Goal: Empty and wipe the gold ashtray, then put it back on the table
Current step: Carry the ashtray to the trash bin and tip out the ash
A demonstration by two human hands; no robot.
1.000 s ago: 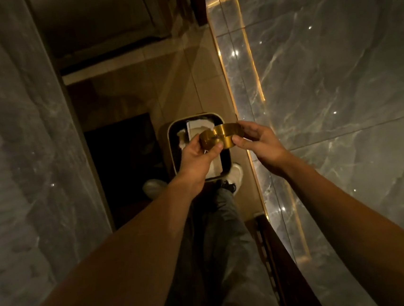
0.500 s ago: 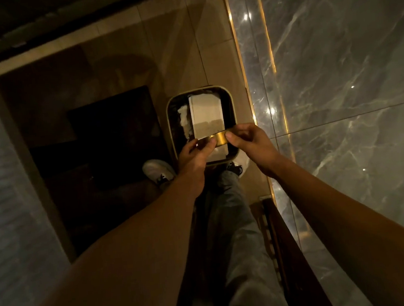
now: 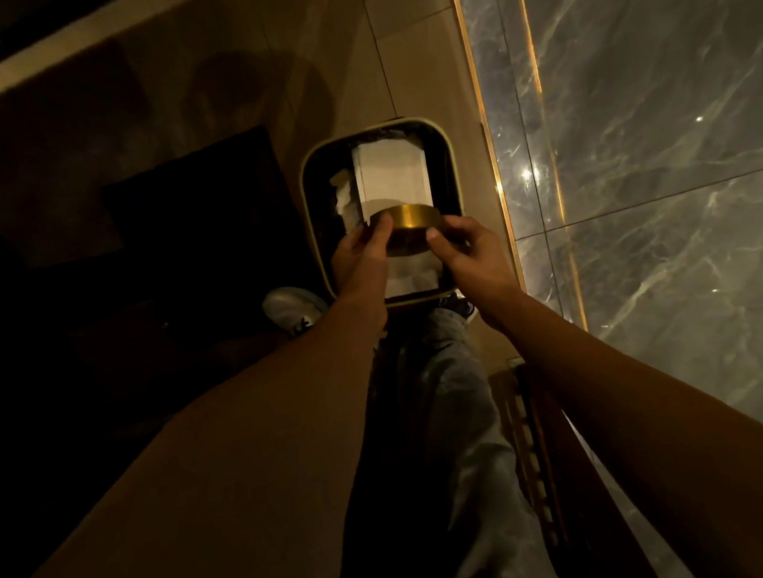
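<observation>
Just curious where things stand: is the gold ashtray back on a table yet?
No, both the left hand and the right hand hold the gold ashtray in the air over the open waste bin.

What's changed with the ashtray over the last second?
The ashtray has been tipped over, its side wall now facing the camera, above the bin. The view has closed in on the bin. Left hand and right hand still grip it.
</observation>
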